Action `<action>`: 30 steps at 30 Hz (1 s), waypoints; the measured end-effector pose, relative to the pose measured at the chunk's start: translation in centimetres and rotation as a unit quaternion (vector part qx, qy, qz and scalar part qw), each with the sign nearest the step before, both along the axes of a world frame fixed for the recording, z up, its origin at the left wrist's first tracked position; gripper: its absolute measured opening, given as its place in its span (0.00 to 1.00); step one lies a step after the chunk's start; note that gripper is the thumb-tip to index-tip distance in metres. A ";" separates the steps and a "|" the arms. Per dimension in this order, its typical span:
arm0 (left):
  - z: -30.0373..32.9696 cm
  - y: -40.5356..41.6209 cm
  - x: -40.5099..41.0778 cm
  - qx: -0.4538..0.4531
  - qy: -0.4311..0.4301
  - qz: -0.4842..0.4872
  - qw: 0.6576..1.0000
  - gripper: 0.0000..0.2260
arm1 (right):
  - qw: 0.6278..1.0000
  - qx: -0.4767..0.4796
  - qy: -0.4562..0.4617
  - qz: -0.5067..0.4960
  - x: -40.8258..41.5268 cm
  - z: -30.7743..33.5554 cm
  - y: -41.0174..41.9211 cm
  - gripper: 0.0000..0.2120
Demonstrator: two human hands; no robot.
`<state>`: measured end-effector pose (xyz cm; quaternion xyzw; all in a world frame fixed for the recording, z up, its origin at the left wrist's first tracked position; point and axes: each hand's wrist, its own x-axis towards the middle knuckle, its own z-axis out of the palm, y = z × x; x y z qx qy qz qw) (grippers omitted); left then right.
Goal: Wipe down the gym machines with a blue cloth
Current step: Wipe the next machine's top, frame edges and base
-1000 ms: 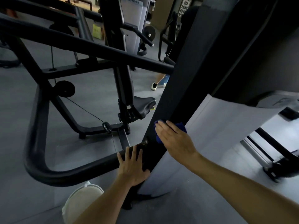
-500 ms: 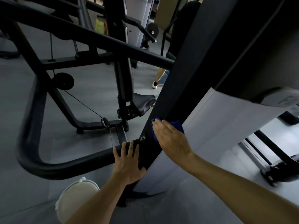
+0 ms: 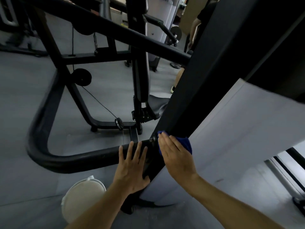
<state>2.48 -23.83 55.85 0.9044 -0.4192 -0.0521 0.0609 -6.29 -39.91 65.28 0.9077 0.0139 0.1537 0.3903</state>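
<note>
Lower down the black upright post of the gym machine (image 3: pixel 186 100) than a second ago, the right hand (image 3: pixel 175 154) presses the crumpled blue cloth (image 3: pixel 185 142) flat-fingered against it, beside a bolt (image 3: pixel 152 139). Left hand (image 3: pixel 132 166) rests, fingers straight, on the curved black frame tube (image 3: pixel 69 161). A white bucket (image 3: pixel 82 200) stands on the grey floor (image 3: pixel 19 100).

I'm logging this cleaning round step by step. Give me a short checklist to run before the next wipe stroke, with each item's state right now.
1. Blue cloth under right hand: ok.
2. Cloth flat against the black upright: ok.
3. Left hand braced on the curved black bar: ok.
4. Bolt beside the cloth, free of fabric: ok.
5. White bucket out of the arms' way: ok.
6. Cloth damp enough: cannot tell.
</note>
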 end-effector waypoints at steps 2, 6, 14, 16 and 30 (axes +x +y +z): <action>-0.3 -0.1 0.0 0.007 -0.010 0.002 1.000 0.50 | 0.999 -0.016 0.031 -0.005 -0.1 -0.5 -0.1 0.32; -0.6 -0.4 -0.1 0.021 -0.011 0.011 1.000 0.52 | 0.996 -0.040 -0.065 0.037 0.6 4.5 -0.6 0.22; -0.8 -0.8 -0.3 0.015 -0.015 0.020 1.000 0.54 | 0.985 0.012 -0.169 0.036 0.7 5.5 -1.0 0.23; -0.8 -0.8 -0.4 0.020 -0.013 0.017 1.000 0.55 | 0.992 -0.015 -0.116 0.046 0.2 1.5 -1.1 0.24; 0.6 0.5 1.0 0.040 0.019 -0.031 0.999 0.52 | 0.985 0.017 -0.170 -0.001 0.8 6.9 -0.4 0.23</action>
